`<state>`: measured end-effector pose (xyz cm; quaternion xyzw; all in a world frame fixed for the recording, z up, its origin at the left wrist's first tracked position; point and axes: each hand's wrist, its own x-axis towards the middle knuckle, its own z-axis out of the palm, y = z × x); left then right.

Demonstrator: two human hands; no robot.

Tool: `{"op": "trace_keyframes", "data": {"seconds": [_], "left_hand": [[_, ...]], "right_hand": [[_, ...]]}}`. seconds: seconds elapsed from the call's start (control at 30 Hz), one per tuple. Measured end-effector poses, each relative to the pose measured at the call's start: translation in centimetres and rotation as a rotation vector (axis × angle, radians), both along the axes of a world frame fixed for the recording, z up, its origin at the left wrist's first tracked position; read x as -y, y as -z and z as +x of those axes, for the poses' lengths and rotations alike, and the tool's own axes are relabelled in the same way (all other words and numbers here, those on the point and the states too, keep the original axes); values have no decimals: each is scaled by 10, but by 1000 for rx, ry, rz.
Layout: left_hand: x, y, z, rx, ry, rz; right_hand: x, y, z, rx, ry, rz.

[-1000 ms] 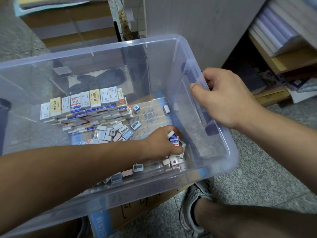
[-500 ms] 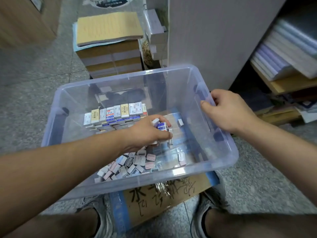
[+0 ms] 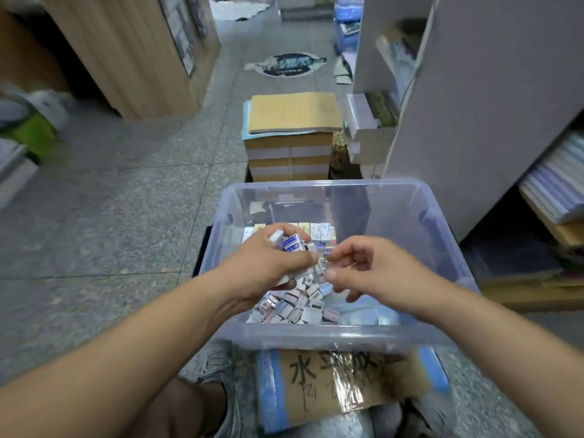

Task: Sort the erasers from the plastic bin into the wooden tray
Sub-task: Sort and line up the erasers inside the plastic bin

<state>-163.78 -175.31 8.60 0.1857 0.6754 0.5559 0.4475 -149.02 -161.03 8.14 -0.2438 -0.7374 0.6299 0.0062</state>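
Right hand off bin; erasers in left hand

The person's left arm and right arm are bare from the edge of the picture down to the wrist. The left hand and the right hand are bare too. The thumb nail on the right hand looks short. Low down, a bare leg goes into a grey sports shoe with a paler edge. The shoe is blurry, so its laces and marks are too hard to make out.
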Motion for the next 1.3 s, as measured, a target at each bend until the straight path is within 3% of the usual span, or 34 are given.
{"op": "trace_keyframes", "data": {"seconds": [0.27, 0.4, 0.53, 0.7, 1.07, 1.3], "left_hand": [[20, 1, -11, 44, -87, 44], [31, -4, -42, -61, -171, 16], [45, -6, -79, -118, -357, 31], [59, -2, -102, -141, -441, 55], [59, 17, -119, -133, -392, 5], [53, 16, -117, -127, -404, 74]], "right_hand": [[28, 17, -42, -52, 39, -60], [26, 19, -68, -57, 127, -124], [17, 32, -106, 48, 223, -109], [24, 66, -169, 150, 312, -56], [44, 111, -216, 205, 230, 283], [47, 75, -206, 129, 138, 451]]}}
